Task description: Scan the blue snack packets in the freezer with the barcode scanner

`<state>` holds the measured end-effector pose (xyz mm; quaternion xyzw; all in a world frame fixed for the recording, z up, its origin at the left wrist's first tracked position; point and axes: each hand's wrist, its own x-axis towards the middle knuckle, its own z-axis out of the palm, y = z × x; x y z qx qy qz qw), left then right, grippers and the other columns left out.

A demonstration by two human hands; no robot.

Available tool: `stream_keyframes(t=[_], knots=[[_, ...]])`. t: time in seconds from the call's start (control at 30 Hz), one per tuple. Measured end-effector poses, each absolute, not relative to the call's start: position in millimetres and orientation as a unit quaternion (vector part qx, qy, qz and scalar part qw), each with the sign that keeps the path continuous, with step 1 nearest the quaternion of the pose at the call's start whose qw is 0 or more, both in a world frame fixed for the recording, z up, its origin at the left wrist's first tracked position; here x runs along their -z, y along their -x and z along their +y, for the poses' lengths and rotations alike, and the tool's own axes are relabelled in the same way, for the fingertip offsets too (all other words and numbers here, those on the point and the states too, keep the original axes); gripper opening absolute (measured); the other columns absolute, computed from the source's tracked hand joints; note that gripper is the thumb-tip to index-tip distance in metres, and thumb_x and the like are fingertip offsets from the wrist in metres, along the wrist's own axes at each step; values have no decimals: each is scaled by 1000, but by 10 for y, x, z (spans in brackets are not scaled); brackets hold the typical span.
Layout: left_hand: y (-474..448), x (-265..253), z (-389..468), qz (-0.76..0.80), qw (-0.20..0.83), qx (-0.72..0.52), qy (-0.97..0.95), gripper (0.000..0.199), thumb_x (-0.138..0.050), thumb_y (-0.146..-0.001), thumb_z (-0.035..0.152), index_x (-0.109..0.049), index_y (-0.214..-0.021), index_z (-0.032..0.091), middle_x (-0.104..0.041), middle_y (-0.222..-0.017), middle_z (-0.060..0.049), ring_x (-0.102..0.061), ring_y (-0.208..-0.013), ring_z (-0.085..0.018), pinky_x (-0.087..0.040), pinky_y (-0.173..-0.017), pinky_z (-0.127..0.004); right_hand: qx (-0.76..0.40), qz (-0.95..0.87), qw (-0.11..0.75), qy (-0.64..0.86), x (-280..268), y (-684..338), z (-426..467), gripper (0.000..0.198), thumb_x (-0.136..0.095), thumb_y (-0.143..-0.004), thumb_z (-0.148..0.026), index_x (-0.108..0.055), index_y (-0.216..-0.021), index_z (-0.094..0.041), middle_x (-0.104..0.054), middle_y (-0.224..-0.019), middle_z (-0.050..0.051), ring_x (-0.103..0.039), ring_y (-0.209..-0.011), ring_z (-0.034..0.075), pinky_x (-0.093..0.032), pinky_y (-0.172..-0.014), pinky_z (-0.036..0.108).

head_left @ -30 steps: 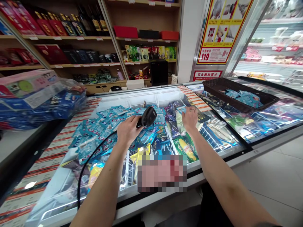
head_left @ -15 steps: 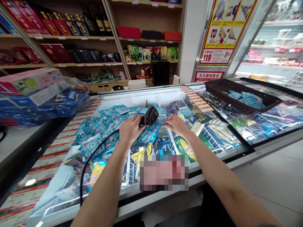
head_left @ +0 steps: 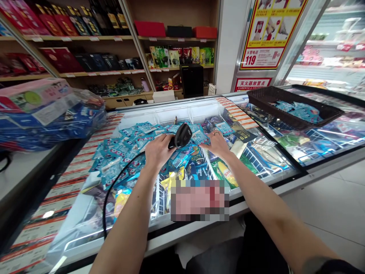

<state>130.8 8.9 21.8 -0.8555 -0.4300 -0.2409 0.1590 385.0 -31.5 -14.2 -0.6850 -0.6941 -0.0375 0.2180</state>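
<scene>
My left hand [head_left: 158,152] is closed round the handle of a black barcode scanner [head_left: 183,136], its head tilted over the packets, with a black cable [head_left: 114,182] running down to the left. My right hand [head_left: 218,144], with a ring on one finger, pinches the right edge of a blue packet [head_left: 199,136] beside the scanner head. Its fingertips are partly hidden. Many similar blue packets [head_left: 114,163] lie heaped to the left in the open chest freezer [head_left: 173,114].
White wire dividers [head_left: 209,167] split the freezer, with yellow and green packs below. A brown basket [head_left: 291,118] of blue packets rests on the glass at right. Plastic-wrapped boxes [head_left: 51,114] stand at left. A blurred pink patch [head_left: 196,201] covers something at the front edge.
My right hand has shifted to the right and slightly up, and the blue packet at its fingers is now more tilted. The scanner stays in my left hand. The view has moved slightly.
</scene>
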Motion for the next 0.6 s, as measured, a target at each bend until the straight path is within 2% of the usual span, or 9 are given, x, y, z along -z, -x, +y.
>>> stream_keyframes(t=[0.1, 0.17, 0.33, 0.6], knots=[[-1310, -221, 85, -430, 151, 241, 857, 31, -52, -84, 35, -60, -112, 24, -67, -102, -6, -63, -93, -25, -41, -63, -31, -32, -663, 264, 700, 170, -3916, -270, 56, -68, -73, -54, -60, -108, -10, -60, -107, 16, -51, -111, 30, -39, -96, 41], [-1311, -225, 81, -432, 147, 240, 857, 31, -52, -84, 36, -60, -111, 25, -67, -102, -7, -63, -92, -25, -41, -62, -31, -88, -636, 307, 703, 178, -3963, -247, 51, -67, -75, -46, -56, -112, -13, -62, -107, 12, -57, -101, 27, -44, -89, 39], [-1310, -233, 77, -418, 137, 231, 868, 30, -51, -85, 38, -60, -110, 24, -67, -98, -7, -62, -91, -25, -40, -61, -30, -143, -581, 388, 701, 202, -4042, -197, 34, -52, -85, -30, -51, -116, -18, -66, -81, 4, -65, -78, 22, -48, -79, 36], [-1311, -254, 70, -399, 147, 197, 883, 32, -54, -83, 36, -60, -111, 24, -67, -95, -6, -62, -88, -24, -39, -60, -30, -77, -570, 404, 711, 252, -4103, -129, 34, -43, -89, -30, -47, -121, -18, -67, -100, 7, -64, -90, 23, -48, -79, 35]])
